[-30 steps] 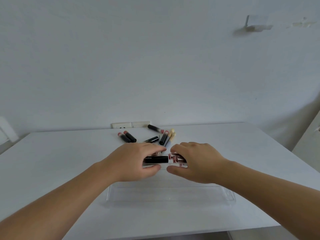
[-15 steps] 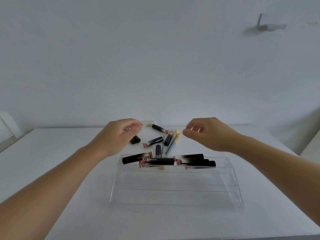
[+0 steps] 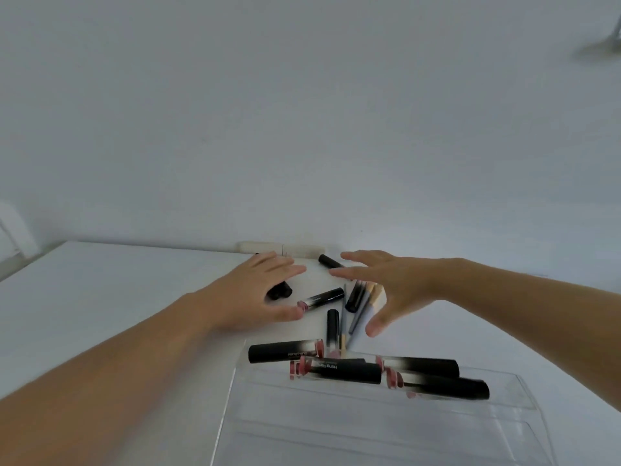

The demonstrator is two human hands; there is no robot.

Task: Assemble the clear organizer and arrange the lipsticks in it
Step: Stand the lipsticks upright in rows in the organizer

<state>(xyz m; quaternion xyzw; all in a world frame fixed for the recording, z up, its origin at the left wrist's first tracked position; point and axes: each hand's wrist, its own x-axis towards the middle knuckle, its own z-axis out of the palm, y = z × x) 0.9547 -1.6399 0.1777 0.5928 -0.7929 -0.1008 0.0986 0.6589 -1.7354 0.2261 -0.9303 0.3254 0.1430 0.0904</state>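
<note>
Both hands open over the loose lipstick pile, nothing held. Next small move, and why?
Probably close the left hand on the pink-tipped lipstick lying by its thumb. Both it and the right hand are spread open and hold nothing, several tubes still lie loose on the table, and the clear organizer has lipsticks only along its far row.

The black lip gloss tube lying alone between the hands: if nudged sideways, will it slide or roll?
Probably roll: the black lip gloss tube looks round and smooth, lying flat on the bare white table. Likely stiff and light, since it looks like a slim plastic tube.
</note>
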